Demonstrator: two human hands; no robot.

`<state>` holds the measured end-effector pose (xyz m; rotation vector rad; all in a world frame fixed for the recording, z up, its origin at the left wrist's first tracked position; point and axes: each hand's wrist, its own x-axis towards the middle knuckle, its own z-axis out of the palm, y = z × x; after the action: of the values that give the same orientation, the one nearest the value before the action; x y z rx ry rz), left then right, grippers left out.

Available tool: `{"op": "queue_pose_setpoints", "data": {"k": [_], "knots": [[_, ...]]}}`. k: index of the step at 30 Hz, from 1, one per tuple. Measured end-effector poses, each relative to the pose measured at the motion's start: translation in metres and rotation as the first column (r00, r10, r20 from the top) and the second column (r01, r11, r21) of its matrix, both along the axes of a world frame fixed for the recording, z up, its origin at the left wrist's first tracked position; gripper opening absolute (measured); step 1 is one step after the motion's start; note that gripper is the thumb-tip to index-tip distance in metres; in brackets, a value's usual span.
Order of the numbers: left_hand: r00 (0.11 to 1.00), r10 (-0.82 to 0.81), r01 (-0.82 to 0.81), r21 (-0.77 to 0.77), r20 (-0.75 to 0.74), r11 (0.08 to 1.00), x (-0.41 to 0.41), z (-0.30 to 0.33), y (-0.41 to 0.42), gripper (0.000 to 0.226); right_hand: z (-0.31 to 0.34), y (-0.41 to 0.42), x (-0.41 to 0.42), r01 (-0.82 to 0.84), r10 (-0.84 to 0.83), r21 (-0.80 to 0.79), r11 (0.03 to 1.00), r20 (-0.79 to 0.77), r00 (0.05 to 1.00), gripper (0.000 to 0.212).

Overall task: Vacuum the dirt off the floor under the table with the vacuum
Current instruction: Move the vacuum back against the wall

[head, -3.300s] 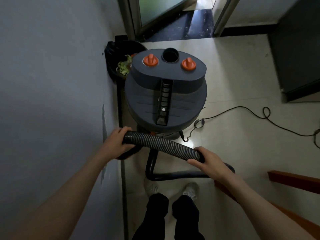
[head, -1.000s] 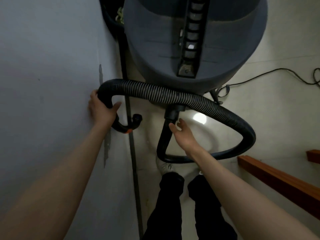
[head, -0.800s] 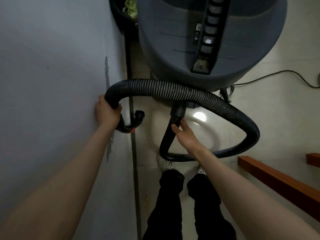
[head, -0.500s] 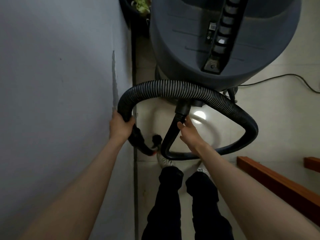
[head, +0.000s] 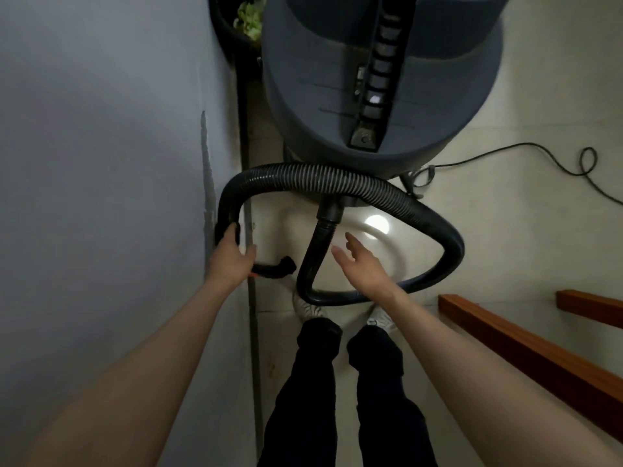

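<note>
Right hand (head: 364, 267) just let go of the hose (head: 323, 187) near the inlet cuff, fingers now open and spread, touching nothing. Left hand (head: 231, 261) still grips the hose's free end by the wall (head: 101, 163), nozzle tip poking out beside it. Vacuum drum (head: 381, 79) stands on the floor (head: 505, 237) just ahead. No suction work yet: still untangling the hose loop, table not in view

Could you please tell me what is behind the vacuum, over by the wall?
A black bin with green scraps shows behind the vacuum. The vacuum's body covers the bin's right side and the floor there.
</note>
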<state>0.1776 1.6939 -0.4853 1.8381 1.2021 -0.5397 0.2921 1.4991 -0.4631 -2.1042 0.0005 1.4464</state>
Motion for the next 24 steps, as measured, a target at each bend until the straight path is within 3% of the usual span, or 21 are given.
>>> {"op": "queue_pose_setpoints", "data": {"k": [4, 8, 14, 22, 24], "knots": [[0.91, -0.415, 0.413, 0.116, -0.008, 0.903, 0.013, 0.053, -0.037, 0.063, 0.059, -0.032, 0.007, -0.241, 0.242, -0.035, 0.97, 0.272, 0.931, 0.063], [0.765, -0.644, 0.616, 0.293, 0.0, 0.732, 0.038, 0.119, -0.077, 0.06, 0.121, -0.068, 0.024, -0.316, 0.326, -0.099, 0.944, 0.441, 0.836, 0.065], [0.628, -0.777, 0.679, 0.462, 0.035, 0.57, 0.079, 0.224, -0.151, 0.061, 0.226, -0.145, 0.054, -0.294, 0.354, -0.202, 0.934, 0.626, 0.695, 0.067], [0.634, -0.756, 0.621, 0.474, 0.164, 0.624, 0.094, 0.309, -0.278, 0.059, 0.32, -0.274, 0.059, -0.084, 0.254, -0.268, 0.96, 0.696, 0.671, 0.07], [0.604, -0.784, 0.666, 0.45, 0.142, 0.595, 0.095, 0.321, -0.304, 0.059, 0.33, -0.3, 0.053, -0.037, 0.223, -0.275, 0.961, 0.683, 0.695, 0.07]]}}
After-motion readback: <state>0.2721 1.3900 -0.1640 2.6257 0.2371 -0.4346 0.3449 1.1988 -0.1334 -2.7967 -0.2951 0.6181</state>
